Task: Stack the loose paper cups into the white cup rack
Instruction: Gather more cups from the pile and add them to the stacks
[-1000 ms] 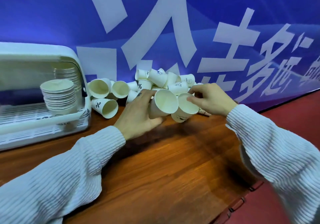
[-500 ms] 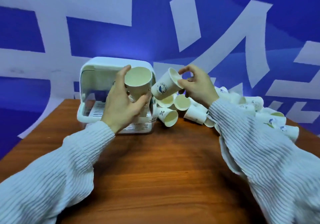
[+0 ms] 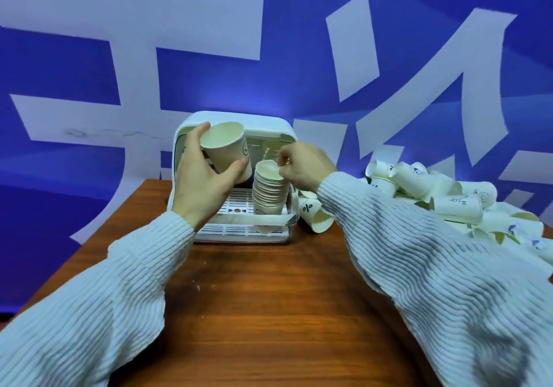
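Observation:
The white cup rack (image 3: 270, 125) stands at the far side of the wooden table, its front open. Inside it a stack of paper cups (image 3: 269, 190) stands upright on the slotted floor. My left hand (image 3: 203, 180) holds a single paper cup (image 3: 227, 150) upright, mouth up, in front of the rack's left half. My right hand (image 3: 302, 163) rests at the top rim of the stack, fingers pinched on the top cup. A pile of loose paper cups (image 3: 449, 195) lies to the right of the rack.
The wooden table (image 3: 269, 312) stretches toward me, its left edge slanting away. One loose cup (image 3: 314, 217) lies on its side against the rack's right corner. A blue wall banner with large white characters (image 3: 149, 33) rises behind everything.
My right hand carried its cup over to the rack and set it on top of the stack. My left hand lifted its cup slightly and stays in front of the rack. The camera moved closer.

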`<state>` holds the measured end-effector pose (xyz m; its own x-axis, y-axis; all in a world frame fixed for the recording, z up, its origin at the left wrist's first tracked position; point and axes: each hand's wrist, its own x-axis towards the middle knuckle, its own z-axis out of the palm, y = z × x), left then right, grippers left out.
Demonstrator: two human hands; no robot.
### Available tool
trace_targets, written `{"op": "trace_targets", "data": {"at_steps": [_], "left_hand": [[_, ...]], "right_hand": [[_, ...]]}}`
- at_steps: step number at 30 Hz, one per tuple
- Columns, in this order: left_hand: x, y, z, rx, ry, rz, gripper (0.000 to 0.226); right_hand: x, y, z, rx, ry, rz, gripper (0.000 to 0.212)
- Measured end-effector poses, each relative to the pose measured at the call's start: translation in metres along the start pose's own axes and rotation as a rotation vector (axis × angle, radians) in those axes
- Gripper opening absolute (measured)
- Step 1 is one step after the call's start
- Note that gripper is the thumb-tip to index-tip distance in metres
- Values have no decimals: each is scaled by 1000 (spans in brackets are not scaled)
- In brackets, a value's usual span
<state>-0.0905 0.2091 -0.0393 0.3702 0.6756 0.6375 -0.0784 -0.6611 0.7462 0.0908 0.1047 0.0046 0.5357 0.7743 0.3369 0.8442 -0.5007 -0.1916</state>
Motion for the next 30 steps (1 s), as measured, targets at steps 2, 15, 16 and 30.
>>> {"op": "trace_targets", "data": {"at_steps": [2, 15, 16, 30], "left_hand": [[4, 5, 5, 8, -12, 14, 82], [28, 10, 59, 158, -153, 131, 73], [28, 10, 59, 155, -142, 129, 73], [7, -16, 66, 660, -359, 177, 89]], "right_hand": [[-3, 1, 2, 5, -11, -13, 20], [-33, 39, 4, 140, 156, 27, 26], [-35, 42, 4, 145, 154, 25, 25], [-55, 67, 20, 238, 170, 20, 26]]}}
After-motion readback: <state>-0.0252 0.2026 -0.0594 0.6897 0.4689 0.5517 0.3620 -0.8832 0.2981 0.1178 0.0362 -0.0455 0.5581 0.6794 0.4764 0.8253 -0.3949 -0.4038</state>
